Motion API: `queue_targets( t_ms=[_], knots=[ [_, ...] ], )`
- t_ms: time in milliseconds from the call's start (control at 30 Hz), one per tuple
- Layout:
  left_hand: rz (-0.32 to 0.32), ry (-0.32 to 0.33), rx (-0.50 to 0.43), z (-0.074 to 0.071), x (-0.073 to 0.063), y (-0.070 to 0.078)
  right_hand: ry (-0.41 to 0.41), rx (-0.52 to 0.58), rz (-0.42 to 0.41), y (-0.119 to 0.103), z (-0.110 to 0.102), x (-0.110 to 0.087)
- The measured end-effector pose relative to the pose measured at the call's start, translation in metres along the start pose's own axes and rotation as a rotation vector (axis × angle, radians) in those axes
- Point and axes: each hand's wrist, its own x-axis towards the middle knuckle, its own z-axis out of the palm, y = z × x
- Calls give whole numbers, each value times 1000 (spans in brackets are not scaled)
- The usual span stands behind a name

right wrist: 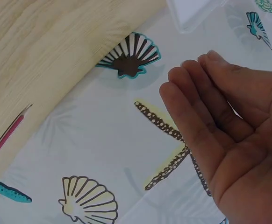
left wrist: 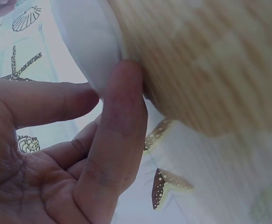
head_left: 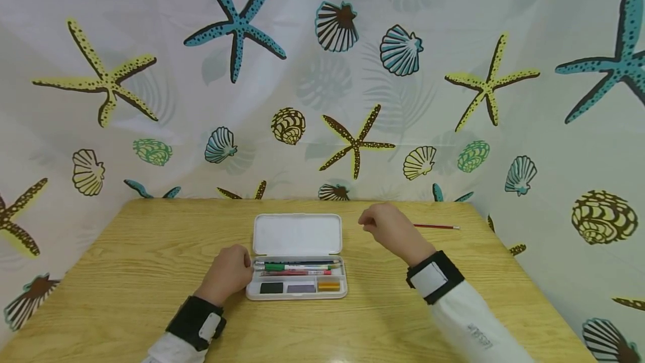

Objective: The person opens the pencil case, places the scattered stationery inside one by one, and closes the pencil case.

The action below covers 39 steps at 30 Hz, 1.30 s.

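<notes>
A white pencil case (head_left: 297,297) lies on the table with its lid (head_left: 297,233) raised at the back. Its upper section holds a pen with a green part (head_left: 274,267), a red pen (head_left: 322,273) and dark pencils. Below them sit a black block (head_left: 271,288), a greyish-purple block (head_left: 300,289) and a yellow block (head_left: 328,285). My left hand (head_left: 228,274) pinches the case's left edge between thumb and forefinger, as the left wrist view also shows at the white wall (left wrist: 87,37). Loosely bent and holding nothing, my right hand (head_left: 395,232) hovers right of the lid.
A red pencil (head_left: 436,227) lies toward the table's back right, partly hidden behind the right hand in the head view. The wooden table (head_left: 151,251) ends at a cloth (head_left: 302,83) printed with starfish and shells.
</notes>
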Motion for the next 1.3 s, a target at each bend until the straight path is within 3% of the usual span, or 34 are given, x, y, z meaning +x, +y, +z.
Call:
queue_targets(
  t_ms=[333,600,767,967,1300],
  knots=[
    [2,-6,2,1,1,-2,-13,-9,46,49,-8,0],
    [-5,-6,-1,2,1,-3,-1,-22,58,75,-12,1],
    [-7,-9,-2,1,1,-2,13,-21,92,93,-13,1],
    [-4,-7,-9,3,2,-2,-28,-39,153,118,-14,0],
    [0,-4,-9,2,2,-2,-32,-62,171,135,-9,5]
  ],
)
